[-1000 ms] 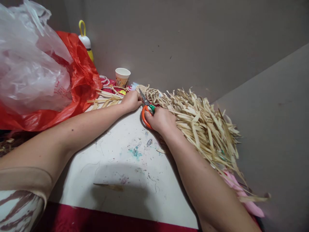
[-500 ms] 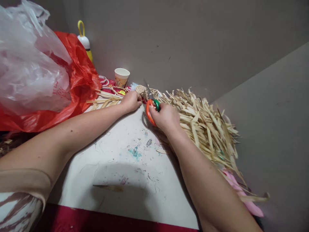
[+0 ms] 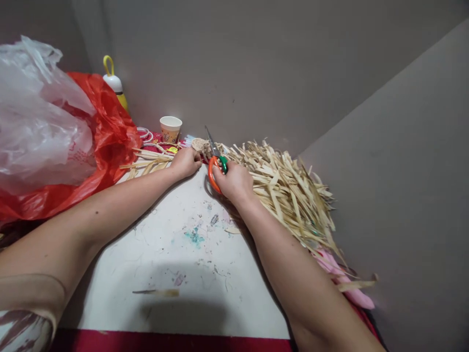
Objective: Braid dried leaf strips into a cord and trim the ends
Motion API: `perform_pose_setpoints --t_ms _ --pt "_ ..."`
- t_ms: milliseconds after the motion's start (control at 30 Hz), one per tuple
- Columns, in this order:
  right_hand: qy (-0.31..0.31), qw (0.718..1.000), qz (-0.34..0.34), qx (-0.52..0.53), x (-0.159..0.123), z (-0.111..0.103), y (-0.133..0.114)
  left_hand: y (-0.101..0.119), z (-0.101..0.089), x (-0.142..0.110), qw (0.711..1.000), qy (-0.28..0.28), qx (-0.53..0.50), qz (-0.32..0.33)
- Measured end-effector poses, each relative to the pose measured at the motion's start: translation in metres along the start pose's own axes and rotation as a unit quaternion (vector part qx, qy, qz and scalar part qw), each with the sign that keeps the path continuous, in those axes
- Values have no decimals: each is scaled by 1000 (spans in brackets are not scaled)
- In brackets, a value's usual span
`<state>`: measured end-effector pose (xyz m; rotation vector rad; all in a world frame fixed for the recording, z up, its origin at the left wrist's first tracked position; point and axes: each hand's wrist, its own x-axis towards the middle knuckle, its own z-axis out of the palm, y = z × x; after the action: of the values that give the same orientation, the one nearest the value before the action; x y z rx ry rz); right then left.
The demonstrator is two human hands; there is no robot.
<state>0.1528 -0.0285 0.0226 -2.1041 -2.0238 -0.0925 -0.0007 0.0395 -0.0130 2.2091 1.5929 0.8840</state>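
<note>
The left arm (image 3: pixel 91 215) stretched from the near left towards the far middle, bent slightly at the elbow. The left hand (image 3: pixel 186 162) lay low, back upwards, fingers curled in. The right arm (image 3: pixel 293 259) slanted from the near right towards the far middle, its wrist nearly straight. The right hand (image 3: pixel 235 180) was closed in a grip, just beside the left hand but apart.

There are two hands (image 3: pixel 234 182), one scissors (image 3: pixel 216 153), one cup (image 3: pixel 170 132), one bottle (image 3: pixel 114 84).

Orange-and-green-handled scissors (image 3: pixel 213 154), blades together, pointing away
</note>
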Motion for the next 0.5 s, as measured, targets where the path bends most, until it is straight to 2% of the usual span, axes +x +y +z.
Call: perform_pose_setpoints --t_ms 200,367,500 --pt "-75 997 -25 -8 -3 -4 -7 -2 -1 3 1000 2 10 14" --pt "-9 1000 -16 14 -3 -7 -5 -3 -1 3 1000 8 6 11" --pt "-63 998 -30 7 -3 -6 -6 -2 -3 3 1000 4 9 10"
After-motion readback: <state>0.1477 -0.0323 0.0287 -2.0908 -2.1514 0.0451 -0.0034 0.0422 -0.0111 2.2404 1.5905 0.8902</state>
